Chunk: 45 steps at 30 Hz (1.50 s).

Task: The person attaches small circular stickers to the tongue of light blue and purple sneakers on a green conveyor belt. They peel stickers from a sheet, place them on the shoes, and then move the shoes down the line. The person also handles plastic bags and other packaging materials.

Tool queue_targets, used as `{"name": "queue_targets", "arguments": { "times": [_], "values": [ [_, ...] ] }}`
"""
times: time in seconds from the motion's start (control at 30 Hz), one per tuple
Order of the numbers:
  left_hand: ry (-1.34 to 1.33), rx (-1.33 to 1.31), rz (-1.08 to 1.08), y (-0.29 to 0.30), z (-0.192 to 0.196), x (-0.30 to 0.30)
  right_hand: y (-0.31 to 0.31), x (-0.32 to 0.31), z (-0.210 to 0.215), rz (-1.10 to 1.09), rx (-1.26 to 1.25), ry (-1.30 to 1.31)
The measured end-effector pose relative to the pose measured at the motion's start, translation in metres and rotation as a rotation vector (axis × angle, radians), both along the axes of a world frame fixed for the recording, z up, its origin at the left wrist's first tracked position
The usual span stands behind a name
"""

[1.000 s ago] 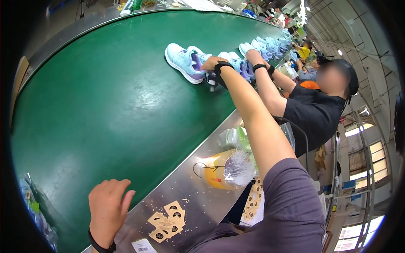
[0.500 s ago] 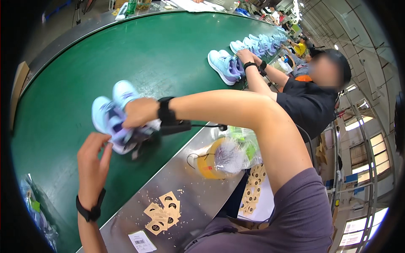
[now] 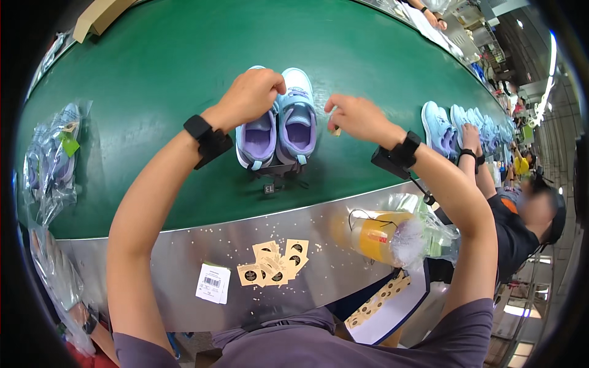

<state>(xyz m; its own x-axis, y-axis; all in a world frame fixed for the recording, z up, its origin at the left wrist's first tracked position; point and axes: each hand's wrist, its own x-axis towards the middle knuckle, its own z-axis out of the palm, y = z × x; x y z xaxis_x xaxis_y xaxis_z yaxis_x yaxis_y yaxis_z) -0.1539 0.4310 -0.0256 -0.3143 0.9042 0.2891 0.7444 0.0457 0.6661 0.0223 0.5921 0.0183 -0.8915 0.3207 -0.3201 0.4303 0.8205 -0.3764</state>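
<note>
A pair of light blue sneakers [image 3: 297, 101] with lavender linings stands on the green belt in front of me, heels toward me. My left hand [image 3: 253, 93] is curled over the upper of the left sneaker and covers most of its front. Its fingertips bend down near the inner side, and whatever they pinch is hidden. To the right of the pair, my right hand [image 3: 363, 119] hovers apart from it, fingers bent, with a small tan card [image 3: 336, 130] at the fingertips. A dark tag [image 3: 269, 189] hangs at the heels.
On the metal ledge lie tan stickers [image 3: 273, 267], white barcode labels [image 3: 213, 283] and a yellow container [image 3: 375, 236] beside plastic bags. Bagged shoes [image 3: 52, 153] sit at left. At right, a co-worker [image 3: 521, 221] handles a row of blue shoes [image 3: 437, 126].
My view has swung left, so the pair now appears central. My right hand has left the sneakers and is at their right; my left hand has come over the left sneaker.
</note>
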Motion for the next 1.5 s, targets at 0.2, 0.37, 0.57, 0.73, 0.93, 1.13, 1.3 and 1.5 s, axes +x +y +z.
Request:
{"name": "queue_targets", "arguments": {
  "times": [0.2,0.37,0.57,0.73,0.93,1.13,1.3,1.5],
  "values": [
    [-0.048,-0.138,-0.212,0.038,0.005,-0.005,0.006,-0.016,-0.02,-0.174,-0.159,0.075],
    [-0.35,-0.665,-0.404,0.064,0.011,-0.032,0.002,-0.024,-0.032,-0.127,-0.177,0.155],
    [-0.112,-0.732,-0.316,0.068,0.021,-0.023,0.002,-0.038,-0.041,-0.188,-0.248,0.174],
    [-0.026,-0.598,-0.282,0.056,0.021,-0.018,-0.003,-0.04,-0.036,-0.077,-0.165,0.173],
    [-0.038,-0.542,-0.262,0.05,0.018,-0.02,-0.008,-0.049,-0.028,-0.056,-0.136,0.101],
    [-0.165,-0.533,-0.227,0.045,0.021,-0.025,0.0,-0.052,-0.042,0.011,-0.237,0.224],
    [-0.201,-0.466,-0.107,0.034,0.017,-0.026,-0.012,-0.059,-0.041,-0.045,-0.255,0.242],
    [0.229,-0.297,-0.049,0.027,0.005,-0.019,-0.015,-0.062,-0.058,-0.037,-0.186,0.479]
  ]
}}
